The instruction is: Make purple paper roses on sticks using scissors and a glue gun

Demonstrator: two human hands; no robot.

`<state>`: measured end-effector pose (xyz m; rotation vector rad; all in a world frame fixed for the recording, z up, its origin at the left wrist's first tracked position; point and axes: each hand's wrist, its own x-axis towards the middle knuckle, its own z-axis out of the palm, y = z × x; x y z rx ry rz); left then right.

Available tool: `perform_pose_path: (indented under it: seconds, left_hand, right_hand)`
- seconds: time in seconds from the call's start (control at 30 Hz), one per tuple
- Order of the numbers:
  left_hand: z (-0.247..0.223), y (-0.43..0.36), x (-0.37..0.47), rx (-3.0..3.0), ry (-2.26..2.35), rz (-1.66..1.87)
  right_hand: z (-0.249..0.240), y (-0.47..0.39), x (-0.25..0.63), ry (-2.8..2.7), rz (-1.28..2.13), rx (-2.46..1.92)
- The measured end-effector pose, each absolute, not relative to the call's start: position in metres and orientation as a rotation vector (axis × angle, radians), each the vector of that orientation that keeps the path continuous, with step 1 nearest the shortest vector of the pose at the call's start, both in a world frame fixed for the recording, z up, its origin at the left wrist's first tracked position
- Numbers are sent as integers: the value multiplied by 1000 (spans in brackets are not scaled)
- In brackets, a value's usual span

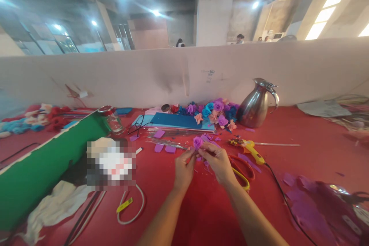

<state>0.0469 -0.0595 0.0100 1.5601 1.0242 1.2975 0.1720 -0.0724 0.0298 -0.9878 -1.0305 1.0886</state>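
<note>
Between my two hands a small purple paper flower [197,142] stands upright, its petals curled into a rose. My left hand [184,167] pinches the base of the flower from the left. From the right, the fingertips of my right hand [216,160] close on the same flower just under its petals. Cut purple paper pieces [170,148] and a bundle of thin wires [170,143] lie on the red table just beyond my left hand. Scissors with red and yellow handles [243,178] rest beside my right wrist, partly hidden by it.
A yellow glue gun [255,153] with a black cord lies at right. Behind are finished paper flowers [219,111], blue sheets [175,120] and a steel jug [255,103]. A glass jar [112,121] stands by the green divider [54,161]. Purple paper [308,207] lies right.
</note>
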Motion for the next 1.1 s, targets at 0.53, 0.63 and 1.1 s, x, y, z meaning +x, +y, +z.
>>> perform_pose_path:
  seconds: [0.53,0.63,1.1]
  left_hand:
    - [10,-59,47,1775,997,1348]
    - [9,-59,47,1801,980,1357]
    - [11,-60,48,1798,898,1370]
  right_hand:
    - [31,-70,182,-1134,1179,-909]
    - [30,-70,187,-1151,1228,-889]
    - [22,-68,189,-1257,1309,-804]
